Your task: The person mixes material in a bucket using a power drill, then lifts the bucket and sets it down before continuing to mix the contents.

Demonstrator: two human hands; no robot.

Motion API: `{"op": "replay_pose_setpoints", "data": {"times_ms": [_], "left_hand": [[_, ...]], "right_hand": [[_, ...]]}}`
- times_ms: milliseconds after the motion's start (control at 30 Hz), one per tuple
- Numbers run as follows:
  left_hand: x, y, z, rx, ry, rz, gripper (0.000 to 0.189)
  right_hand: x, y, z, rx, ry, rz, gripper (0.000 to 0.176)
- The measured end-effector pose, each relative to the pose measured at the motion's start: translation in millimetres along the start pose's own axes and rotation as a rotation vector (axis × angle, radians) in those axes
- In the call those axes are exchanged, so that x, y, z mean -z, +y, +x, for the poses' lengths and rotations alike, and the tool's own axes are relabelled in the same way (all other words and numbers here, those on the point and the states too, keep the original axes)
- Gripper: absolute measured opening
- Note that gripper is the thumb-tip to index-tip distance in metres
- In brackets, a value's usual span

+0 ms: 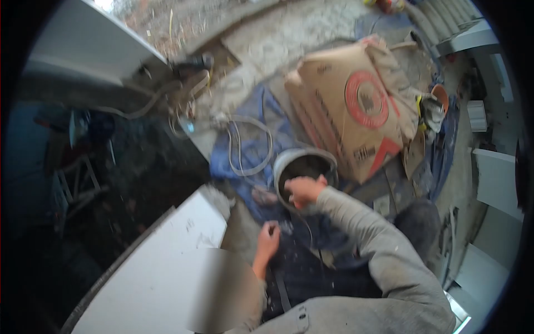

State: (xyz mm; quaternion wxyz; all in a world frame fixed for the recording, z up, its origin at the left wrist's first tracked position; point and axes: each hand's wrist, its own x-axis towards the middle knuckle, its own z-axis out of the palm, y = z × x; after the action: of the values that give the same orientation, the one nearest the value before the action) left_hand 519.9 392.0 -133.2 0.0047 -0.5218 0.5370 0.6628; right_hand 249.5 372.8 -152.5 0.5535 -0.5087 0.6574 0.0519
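At the mouth of a round bucket (281, 161) is my right hand (304, 191), its fingers curled; the dark inside of the bucket hides whether they hold anything. My left hand (269, 238) is lower and to the left, near my lap, with its fingers curled together around a small dark spot that I cannot make out. Large brown paper sacks (339, 94) with a red round print lie just beyond the bucket. A blue tarp (272, 114) is spread under the bucket and sacks.
A pale panel (150, 273) rises at the lower left, beside a dark recess with a small frame (80, 186). A looped cable (271, 147) lies on the tarp. Beyond the sacks is an orange container (440, 96). White panels (498, 181) stand at the right.
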Motion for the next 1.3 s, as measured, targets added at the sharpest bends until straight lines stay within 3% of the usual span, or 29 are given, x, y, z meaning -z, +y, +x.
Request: {"op": "replay_pose_setpoints", "data": {"times_ms": [33,67,133,167,233,267,333,400,500,633,800,833,867,933,967,1100,1300], "left_hand": [[-4.7,1.4,2.8,0.041,0.005,-0.056,0.026],[-10.2,2.1,5.4,0.059,0.02,-0.045,0.025],[-16.6,4.9,9.2,0.18,-0.016,-0.104,0.027],[-22.5,-2.3,10.6,0.201,-0.002,-0.125,0.027],[-40.0,-19.1,18.2,0.253,0.006,-0.119,0.028],[-52.6,-23.9,22.5,0.27,0.03,-0.14,0.028],[-68.9,-33.7,29.9,0.115,0.158,-0.022,0.03],[-81.0,-34.0,43.8,0.191,0.196,-0.044,0.035],[-111.5,-77.8,81.9,0.241,0.415,0.014,0.051],[-133.2,-103.6,116.6,0.312,0.552,-0.071,0.056],[-145.6,-80.4,148.0,0.552,0.698,-0.374,0.062],[-148.7,-50.0,146.6,0.712,0.691,-0.418,0.061],[-146.1,-32.7,144.1,0.716,0.69,-0.405,0.061],[-141.8,-19.7,144.6,0.955,0.352,-0.848,0.066],[-141.5,-25.7,146.3,0.948,0.176,-0.975,0.058],[-149.5,0.3,139.0,0.937,0.125,-1.07,0.049],[-130.8,-3.0,147.5,0.932,-0.128,-0.851,0.051]], "right_hand": [[-17.1,34.4,1.5,-0.005,-0.013,0.021,0.037],[28.1,3.0,-49.4,0.021,0.025,-0.078,0.041],[0.1,63.6,-50.5,0.248,0.037,-0.258,0.043],[-3.9,69.0,-58.2,0.259,0.006,-0.266,0.043],[-11.9,77.1,-73.6,0.333,0.362,-0.372,0.036],[-11.5,84.2,-69.7,0.357,0.336,-0.381,0.036],[-26.7,89.9,-64.9,0.214,0.426,-0.713,0.027],[-42.4,87.1,-49.7,0.195,0.329,-0.64,0.027],[-46.2,70.8,-23.8,0.066,0.116,-0.491,0.025],[-91.2,85.0,-1.4,0.071,0.303,-0.46,0.017],[-94.0,91.5,-16.2,0.099,0.359,-0.376,0.018],[-91.1,91.1,-18.6,0.081,0.332,-0.351,0.02],[-90.4,90.8,-19.8,0.063,0.304,-0.325,0.022],[-96.7,90.5,-18.3,0.013,0.333,-0.324,0.023],[-98.1,90.6,-17.3,-0.036,0.364,-0.336,0.025],[-87.4,94.3,-25.5,0.039,0.258,-0.353,0.027],[-75.8,94.3,-20.1,0.004,0.095,-0.345,0.02]]}}
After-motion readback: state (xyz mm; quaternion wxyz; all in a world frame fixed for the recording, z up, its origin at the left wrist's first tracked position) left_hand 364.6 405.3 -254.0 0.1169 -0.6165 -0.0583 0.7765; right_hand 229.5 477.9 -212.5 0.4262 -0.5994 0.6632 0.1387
